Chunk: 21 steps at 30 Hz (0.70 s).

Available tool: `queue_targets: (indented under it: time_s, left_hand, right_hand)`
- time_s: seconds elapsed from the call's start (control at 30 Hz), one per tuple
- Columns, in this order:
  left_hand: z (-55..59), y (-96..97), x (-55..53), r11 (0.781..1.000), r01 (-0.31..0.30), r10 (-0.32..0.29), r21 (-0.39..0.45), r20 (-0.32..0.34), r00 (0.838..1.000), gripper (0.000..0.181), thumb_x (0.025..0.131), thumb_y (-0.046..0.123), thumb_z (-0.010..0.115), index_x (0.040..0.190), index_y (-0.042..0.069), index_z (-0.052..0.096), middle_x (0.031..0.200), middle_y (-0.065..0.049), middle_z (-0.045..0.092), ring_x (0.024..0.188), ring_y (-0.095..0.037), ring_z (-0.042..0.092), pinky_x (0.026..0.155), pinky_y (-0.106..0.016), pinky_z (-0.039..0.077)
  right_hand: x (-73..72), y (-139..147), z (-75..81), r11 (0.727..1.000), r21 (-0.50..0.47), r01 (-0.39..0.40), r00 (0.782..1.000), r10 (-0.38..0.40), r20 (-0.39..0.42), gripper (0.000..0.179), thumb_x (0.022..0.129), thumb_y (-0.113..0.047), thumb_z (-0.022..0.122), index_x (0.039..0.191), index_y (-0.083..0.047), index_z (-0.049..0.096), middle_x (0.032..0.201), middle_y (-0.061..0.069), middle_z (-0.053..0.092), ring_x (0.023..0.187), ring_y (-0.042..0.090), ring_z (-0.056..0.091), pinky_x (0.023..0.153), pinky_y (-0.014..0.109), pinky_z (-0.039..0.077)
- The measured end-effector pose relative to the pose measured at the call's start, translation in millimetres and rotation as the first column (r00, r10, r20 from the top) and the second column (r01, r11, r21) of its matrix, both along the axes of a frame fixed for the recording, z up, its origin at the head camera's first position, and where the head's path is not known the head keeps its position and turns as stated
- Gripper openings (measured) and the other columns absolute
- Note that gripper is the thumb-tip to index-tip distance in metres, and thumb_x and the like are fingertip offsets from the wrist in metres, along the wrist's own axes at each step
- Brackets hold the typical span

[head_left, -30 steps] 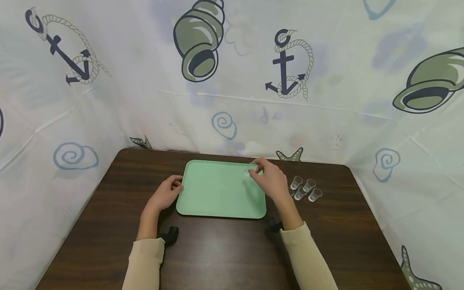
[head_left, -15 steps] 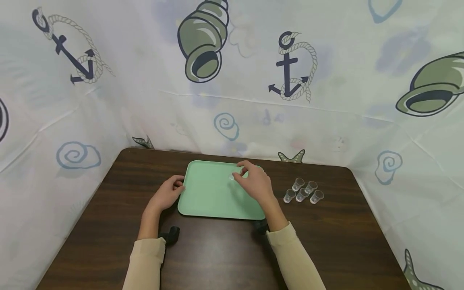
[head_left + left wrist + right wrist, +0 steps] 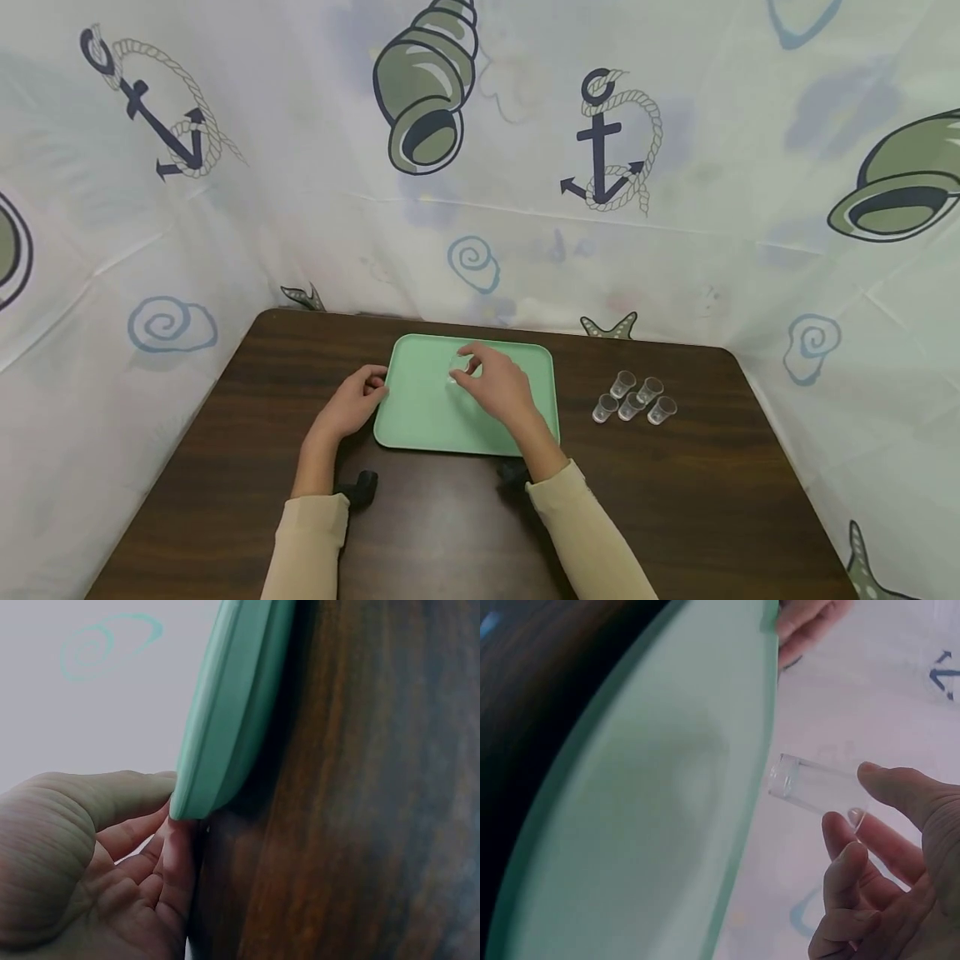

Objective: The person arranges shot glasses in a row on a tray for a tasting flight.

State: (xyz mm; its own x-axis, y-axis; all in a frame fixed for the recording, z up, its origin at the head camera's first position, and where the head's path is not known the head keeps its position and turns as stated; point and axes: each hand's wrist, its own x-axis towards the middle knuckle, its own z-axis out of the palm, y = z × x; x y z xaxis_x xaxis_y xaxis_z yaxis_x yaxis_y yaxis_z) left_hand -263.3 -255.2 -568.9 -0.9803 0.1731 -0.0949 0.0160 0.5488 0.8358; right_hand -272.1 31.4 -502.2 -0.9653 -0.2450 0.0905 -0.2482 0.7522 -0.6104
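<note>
- The small clear cup (image 3: pixel 458 365) is over the green tray (image 3: pixel 427 423), left of its middle.
- Your right hand (image 3: pixel 495 387) pinches that cup near its mouth.
- Your left hand (image 3: pixel 352 402) touches the tray's left edge; whether it grips, you can't tell.
- Five matching cups (image 3: pixel 632 406) cluster right of the tray on the wood-grain table (image 3: pixel 712 483).

Tray (image 3: pixel 435 425) on table (image 3: pixel 442 533), toward far edge. Left grip (image 3: pixel 354 402) at tray's left edge. Right grip (image 3: pixel 497 385) over tray, cup (image 3: pixel 814 787) in it. Five more cups (image 3: pixel 632 407) on table right of tray, two behind three. Cloth (image 3: pixel 337 267) behind table and along both sides.
</note>
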Motion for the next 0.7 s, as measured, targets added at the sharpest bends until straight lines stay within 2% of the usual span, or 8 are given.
queue_targets:
  time_s: [0.2,0.43,0.7]
  left_hand:
    - [-2.1,1.6,-1.4,1.0,0.008,-0.008,0.011,-0.008,1.0,0.046,0.115,0.015,0.051,0.156,-0.005,0.045,0.128,-0.021,0.057,0.108,-0.03,0.055,0.092,-0.043,0.048]
    - [-1.1,0.9,-0.5,1.0,-0.008,0.008,-0.004,-0.022,1.0,0.046,0.114,0.014,0.053,0.154,-0.006,0.049,0.127,-0.021,0.06,0.107,-0.03,0.058,0.093,-0.044,0.049]
    - [1.1,1.4,-1.6,0.999,-0.002,0.001,-0.033,-0.026,1.0,0.045,0.114,0.016,0.053,0.153,-0.007,0.05,0.128,-0.022,0.062,0.111,-0.032,0.06,0.095,-0.045,0.05]
  right_hand:
    - [0.8,-19.7,-0.5,0.999,0.03,-0.029,0.999,0.029,0.028,0.043,0.102,-0.045,0.075,0.14,-0.026,0.07,0.111,-0.006,0.078,0.072,0.008,0.063,0.06,0.031,0.049]
    - [0.3,-42.5,1.4,0.994,0.093,-0.06,0.997,0.056,0.052,0.043,0.102,-0.045,0.075,0.141,-0.027,0.069,0.11,-0.006,0.078,0.066,0.006,0.061,0.056,0.028,0.048]
    - [0.1,-57.5,-1.5,0.992,0.102,-0.075,0.996,0.069,0.056,0.042,0.102,-0.043,0.075,0.14,-0.027,0.07,0.108,-0.006,0.078,0.066,0.006,0.061,0.054,0.028,0.048]
